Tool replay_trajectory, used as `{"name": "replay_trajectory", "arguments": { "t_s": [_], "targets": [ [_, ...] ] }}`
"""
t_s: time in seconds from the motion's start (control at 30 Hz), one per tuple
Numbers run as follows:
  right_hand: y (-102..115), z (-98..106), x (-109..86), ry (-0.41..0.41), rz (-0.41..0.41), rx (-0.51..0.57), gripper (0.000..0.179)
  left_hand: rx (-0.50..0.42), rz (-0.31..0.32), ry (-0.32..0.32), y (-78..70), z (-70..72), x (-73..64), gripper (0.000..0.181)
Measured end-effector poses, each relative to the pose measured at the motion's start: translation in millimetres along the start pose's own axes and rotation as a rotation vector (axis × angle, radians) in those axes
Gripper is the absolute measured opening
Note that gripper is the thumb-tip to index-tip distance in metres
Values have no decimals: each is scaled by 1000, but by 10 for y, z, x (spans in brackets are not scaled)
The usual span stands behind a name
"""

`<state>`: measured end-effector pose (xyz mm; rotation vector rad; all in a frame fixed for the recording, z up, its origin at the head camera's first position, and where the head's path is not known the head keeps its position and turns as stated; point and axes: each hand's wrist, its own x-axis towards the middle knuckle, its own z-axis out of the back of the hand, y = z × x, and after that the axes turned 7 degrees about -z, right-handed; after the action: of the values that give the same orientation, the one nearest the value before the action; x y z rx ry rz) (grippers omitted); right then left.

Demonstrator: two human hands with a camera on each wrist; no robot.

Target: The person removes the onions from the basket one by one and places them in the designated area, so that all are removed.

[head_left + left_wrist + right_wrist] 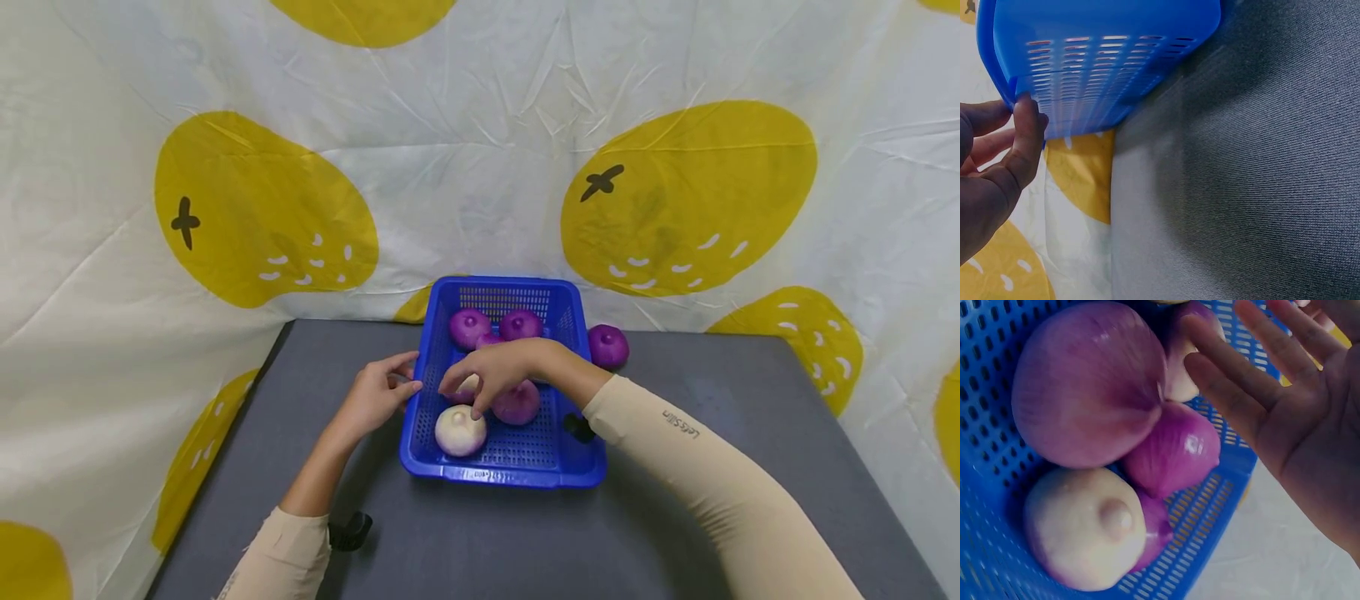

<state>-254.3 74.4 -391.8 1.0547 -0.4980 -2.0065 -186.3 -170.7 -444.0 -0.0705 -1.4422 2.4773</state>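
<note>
A blue plastic basket [502,477] stands on the dark table, holding several purple onions [517,403] and pale ones with purple undersides. My left hand [377,394] is at the basket's left side, and its fingertips [1024,109] touch the rim. Over the onions hovers my right hand [498,367], its fingers spread and holding nothing, as the right wrist view shows. The pale onion [461,431] nearest me lies just below the right thumb in the head view. A large purple onion [1088,384] and a pale one [1085,528] fill the right wrist view.
One purple onion [608,347] lies on the table beside the basket's right wall. A white cloth [465,192] with yellow fruit prints hangs behind the table [705,392] and along its sides. Black wrist straps sit on both forearms.
</note>
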Motion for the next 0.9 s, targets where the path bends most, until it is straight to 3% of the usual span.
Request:
{"name": "replay_trajectory", "arguments": {
  "t_s": [0.13, 0.37, 0.57, 0.9],
  "targets": [
    [-7, -42, 62, 13, -12, -70, 66, 0, -5, -7, -8, 3, -1, 51],
    [-11, -117, 123, 40, -23, -74, 65, 4, -3, -3, -10, -5, 15, 51],
    [-34, -181, 177, 21, -24, -165, 65, 5, -1, -8, 1, -3, 20, 51],
    [-43, -298, 229, 0, -72, -203, 66, 0, -14, -5, 5, 2, 8, 51]
  ]
}}
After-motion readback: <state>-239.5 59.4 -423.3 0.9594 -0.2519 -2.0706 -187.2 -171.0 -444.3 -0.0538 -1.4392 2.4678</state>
